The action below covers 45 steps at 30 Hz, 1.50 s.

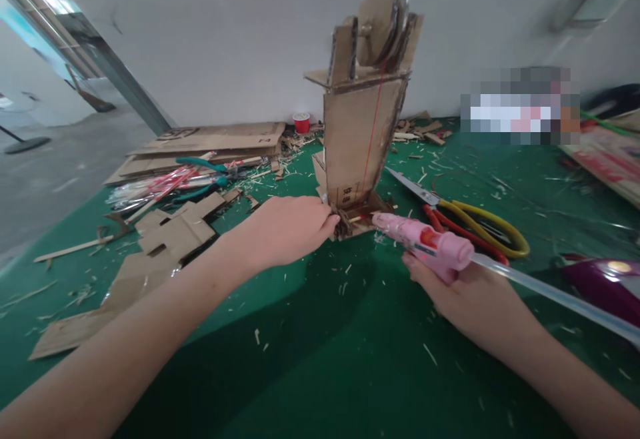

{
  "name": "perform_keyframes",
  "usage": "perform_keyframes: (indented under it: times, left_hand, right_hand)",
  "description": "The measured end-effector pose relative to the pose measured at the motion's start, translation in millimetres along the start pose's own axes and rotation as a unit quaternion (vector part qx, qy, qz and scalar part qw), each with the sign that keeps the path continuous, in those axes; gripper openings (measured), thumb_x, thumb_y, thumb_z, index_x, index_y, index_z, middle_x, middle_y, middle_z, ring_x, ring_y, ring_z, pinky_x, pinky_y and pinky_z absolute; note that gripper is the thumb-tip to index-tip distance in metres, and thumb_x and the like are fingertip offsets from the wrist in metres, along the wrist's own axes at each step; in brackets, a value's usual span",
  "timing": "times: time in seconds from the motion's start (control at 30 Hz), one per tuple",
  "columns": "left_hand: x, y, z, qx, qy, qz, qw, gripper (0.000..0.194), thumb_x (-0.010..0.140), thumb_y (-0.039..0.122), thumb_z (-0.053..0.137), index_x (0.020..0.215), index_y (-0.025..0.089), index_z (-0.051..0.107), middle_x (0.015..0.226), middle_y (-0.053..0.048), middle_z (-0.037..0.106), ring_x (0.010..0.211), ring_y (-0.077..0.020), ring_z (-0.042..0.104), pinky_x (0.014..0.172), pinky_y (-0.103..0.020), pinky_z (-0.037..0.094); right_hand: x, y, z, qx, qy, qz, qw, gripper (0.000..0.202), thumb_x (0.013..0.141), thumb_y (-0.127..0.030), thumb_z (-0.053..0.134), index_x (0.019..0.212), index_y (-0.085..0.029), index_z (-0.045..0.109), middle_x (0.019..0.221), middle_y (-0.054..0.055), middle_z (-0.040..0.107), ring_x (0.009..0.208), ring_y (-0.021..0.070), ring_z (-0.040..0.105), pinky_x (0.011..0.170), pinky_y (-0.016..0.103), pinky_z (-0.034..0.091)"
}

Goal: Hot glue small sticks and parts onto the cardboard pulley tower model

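Observation:
A tall cardboard model (357,139) stands upright on the green table, with a cardboard wheel (380,25) at its top and a red thread (375,122) running down its front. My left hand (287,229) is closed at the model's lower left corner, its fingertips pinched on a small brown piece of cardboard (343,224) at the base. My right hand (465,292) grips a pink hot glue gun (425,242), whose nozzle points at the model's base. A long clear glue stick (550,295) sticks out of the gun's back end.
Scissors (475,225) with red and yellow handles lie right of the model. Cardboard offcuts (175,232), pliers (205,189) and wrapped sticks (160,185) cover the left side. Stacked cardboard sheets (215,142) and a red cup (301,123) are behind. A purple object (607,285) sits far right.

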State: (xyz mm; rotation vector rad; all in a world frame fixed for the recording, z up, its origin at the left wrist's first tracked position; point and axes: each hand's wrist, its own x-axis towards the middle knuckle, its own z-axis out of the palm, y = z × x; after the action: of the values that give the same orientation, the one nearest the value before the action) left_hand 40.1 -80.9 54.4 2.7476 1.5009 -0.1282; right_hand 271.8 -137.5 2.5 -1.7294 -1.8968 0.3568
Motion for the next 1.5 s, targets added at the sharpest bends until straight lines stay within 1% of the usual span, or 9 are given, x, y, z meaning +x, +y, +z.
perform_keyframes:
  times: [0.33,0.47,0.63,0.8,0.87,1.0,1.17,1.27,1.5]
  left_hand:
    - [0.2,-0.6,0.5,0.009,-0.002,-0.002,1.000,0.051,0.097,0.041,0.015,0.077,0.017,0.056,0.079,-0.005,0.061,0.066,-0.0184,0.058,0.054,-0.031,0.039]
    - [-0.3,-1.0,0.9,0.006,-0.004,0.002,1.000,0.051,0.097,0.041,0.015,0.078,0.018,0.056,0.079,-0.006,0.061,0.067,-0.0179,0.058,0.055,-0.031,0.040]
    - [0.0,-0.5,0.7,0.007,-0.005,-0.004,1.000,0.052,0.097,0.041,0.014,0.078,0.017,0.056,0.079,-0.006,0.061,0.066,-0.0181,0.058,0.054,-0.031,0.040]
    - [-0.3,-0.8,1.3,0.008,-0.003,-0.002,1.000,0.050,0.097,0.040,0.014,0.074,0.018,0.052,0.077,-0.004,0.060,0.064,-0.0182,0.057,0.052,-0.031,0.037]
    - [0.0,-1.6,2.3,0.009,-0.001,-0.003,1.000,0.050,0.097,0.040,0.014,0.074,0.018,0.052,0.078,-0.004,0.060,0.065,-0.0185,0.057,0.052,-0.031,0.037]
    - [1.3,-2.9,3.7,-0.004,0.003,-0.009,1.000,0.052,0.095,0.052,0.017,0.081,0.019,0.055,0.082,-0.004,0.061,0.065,-0.0189,0.057,0.049,-0.030,0.034]
    - [2.4,-1.4,1.8,-0.006,0.038,-0.012,0.999,0.050,0.089,0.063,0.030,0.091,0.020,0.055,0.088,-0.004,0.062,0.074,-0.0206,0.060,0.050,-0.029,0.035]
    - [2.5,-1.4,1.5,-0.002,0.046,-0.007,0.999,0.045,0.091,0.059,0.031,0.089,0.021,0.055,0.085,-0.003,0.061,0.071,-0.0194,0.059,0.050,-0.029,0.035]
    - [4.0,-2.8,3.5,-0.007,0.040,0.001,0.999,0.044,0.095,0.049,0.027,0.085,0.021,0.059,0.082,-0.002,0.060,0.065,-0.0162,0.055,0.048,-0.026,0.032]
  right_hand:
    - [1.1,8.3,-1.3,-0.009,-0.042,0.006,0.999,0.029,0.079,-0.042,0.053,0.056,-0.024,0.053,0.040,-0.001,0.047,0.038,0.0152,0.048,0.040,0.028,0.035]
    - [-0.4,4.2,-2.4,0.024,-0.042,0.017,0.999,0.030,0.081,-0.041,0.050,0.058,-0.023,0.054,0.050,0.001,0.055,0.045,0.0153,0.053,0.043,0.027,0.038]
    - [-0.4,3.6,-2.7,0.018,-0.056,-0.004,0.998,0.030,0.080,-0.042,0.050,0.057,-0.023,0.056,0.045,0.000,0.049,0.042,0.0147,0.049,0.042,0.027,0.035]
    - [-1.5,4.9,0.8,-0.007,-0.005,-0.003,1.000,0.032,0.079,-0.047,0.048,0.059,-0.022,0.055,0.053,0.004,0.054,0.049,0.0178,0.054,0.045,0.029,0.037]
    - [-1.5,4.2,0.8,-0.002,-0.017,0.016,1.000,0.031,0.077,-0.047,0.049,0.058,-0.023,0.053,0.051,0.003,0.054,0.047,0.0174,0.053,0.044,0.029,0.037]
    - [-1.1,1.4,-0.2,0.016,-0.039,0.038,0.998,0.033,0.078,-0.047,0.048,0.055,-0.023,0.051,0.049,0.001,0.053,0.043,0.0154,0.051,0.042,0.028,0.037]
    - [-0.2,3.6,-1.4,-0.014,-0.034,0.007,0.999,0.031,0.079,-0.045,0.046,0.061,-0.022,0.057,0.046,0.001,0.049,0.043,0.0159,0.049,0.044,0.029,0.036]
    - [-0.1,7.9,-2.0,-0.024,-0.059,-0.006,0.998,0.034,0.081,-0.044,0.048,0.054,-0.023,0.052,0.043,0.001,0.047,0.041,0.0149,0.047,0.041,0.028,0.033]
    - [-1.0,6.4,1.7,-0.011,-0.018,0.000,1.000,0.032,0.079,-0.043,0.047,0.055,-0.023,0.053,0.044,0.000,0.046,0.040,0.0142,0.046,0.042,0.028,0.035]
